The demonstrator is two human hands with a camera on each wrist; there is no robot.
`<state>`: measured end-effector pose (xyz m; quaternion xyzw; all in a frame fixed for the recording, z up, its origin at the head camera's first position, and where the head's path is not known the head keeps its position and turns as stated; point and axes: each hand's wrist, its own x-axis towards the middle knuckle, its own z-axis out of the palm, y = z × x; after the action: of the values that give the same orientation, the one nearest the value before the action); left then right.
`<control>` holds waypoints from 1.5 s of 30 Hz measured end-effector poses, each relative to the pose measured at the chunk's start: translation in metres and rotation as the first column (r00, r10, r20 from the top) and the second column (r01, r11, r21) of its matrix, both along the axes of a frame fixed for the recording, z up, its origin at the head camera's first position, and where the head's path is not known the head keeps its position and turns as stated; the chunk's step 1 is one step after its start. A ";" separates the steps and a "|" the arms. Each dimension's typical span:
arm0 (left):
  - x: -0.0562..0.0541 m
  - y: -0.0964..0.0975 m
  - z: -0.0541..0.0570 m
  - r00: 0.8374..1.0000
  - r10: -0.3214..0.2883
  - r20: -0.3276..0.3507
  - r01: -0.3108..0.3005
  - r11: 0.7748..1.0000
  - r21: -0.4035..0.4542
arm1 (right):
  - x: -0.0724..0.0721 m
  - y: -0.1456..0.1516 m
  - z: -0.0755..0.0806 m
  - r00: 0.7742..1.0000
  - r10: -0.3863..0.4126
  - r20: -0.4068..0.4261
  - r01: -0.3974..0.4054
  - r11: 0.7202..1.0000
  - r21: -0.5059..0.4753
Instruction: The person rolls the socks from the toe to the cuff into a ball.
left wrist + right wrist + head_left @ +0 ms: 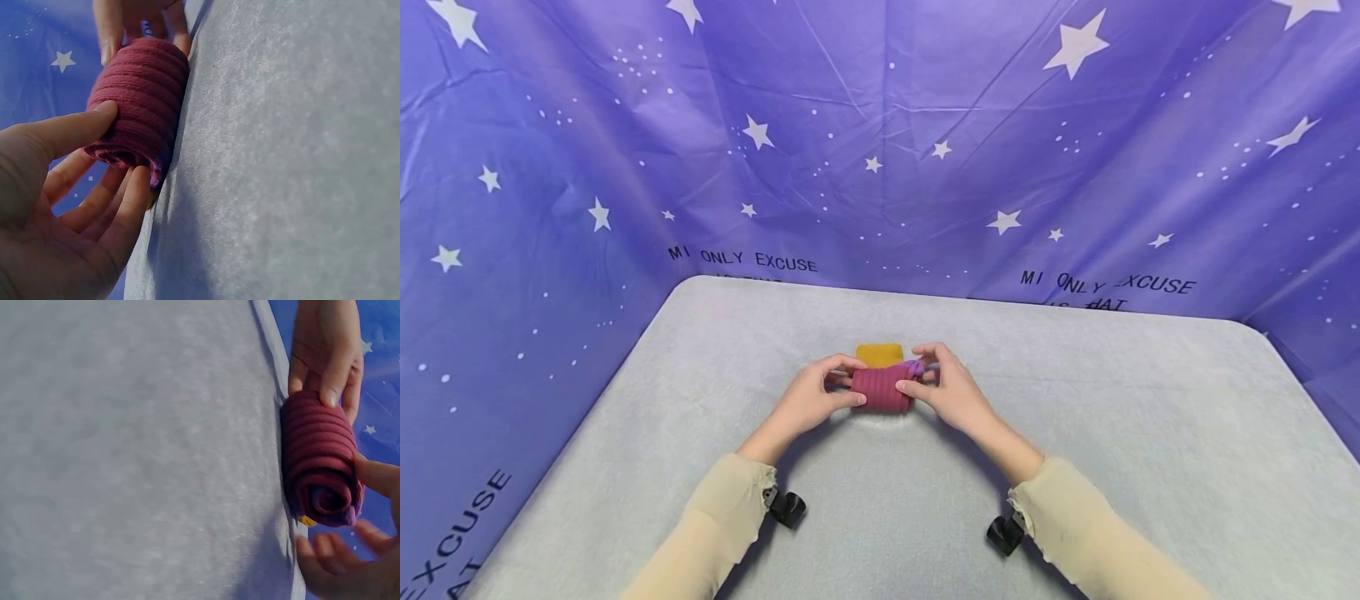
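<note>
A burgundy ribbed sock (pixel 880 390), wound into a thick roll with purple showing at its right end, sits on the grey table between both hands. My left hand (pixel 814 392) grips its left end, the thumb on the near side and the fingers at the coiled end and far side. At the other end, my right hand (pixel 953 390) has its thumb against the roll and its fingers bent around behind the purple part. In the right wrist view, the spiral end of the roll (pixel 322 469) faces the blurred right fingers (pixel 325 553).
Just behind the roll lies a yellow folded or rolled cloth piece (pixel 880 356). The grey-covered table (pixel 1150 433) spreads around the hands. A purple-blue curtain with white stars (pixel 880 100) hangs behind the table and along its left side.
</note>
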<state>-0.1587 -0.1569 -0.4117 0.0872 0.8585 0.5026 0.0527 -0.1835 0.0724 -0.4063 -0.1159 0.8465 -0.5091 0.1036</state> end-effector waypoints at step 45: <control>0.014 -0.005 0.005 0.990 -0.139 -0.015 0.136 0.985 -0.105 | 0.010 0.004 0.015 0.848 0.427 -0.314 -0.220 0.823 0.525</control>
<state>-0.1448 -0.1619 -0.4065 0.1490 0.8759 0.4514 0.0822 -0.1733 0.0766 -0.3917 -0.3387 0.9128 -0.2260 0.0317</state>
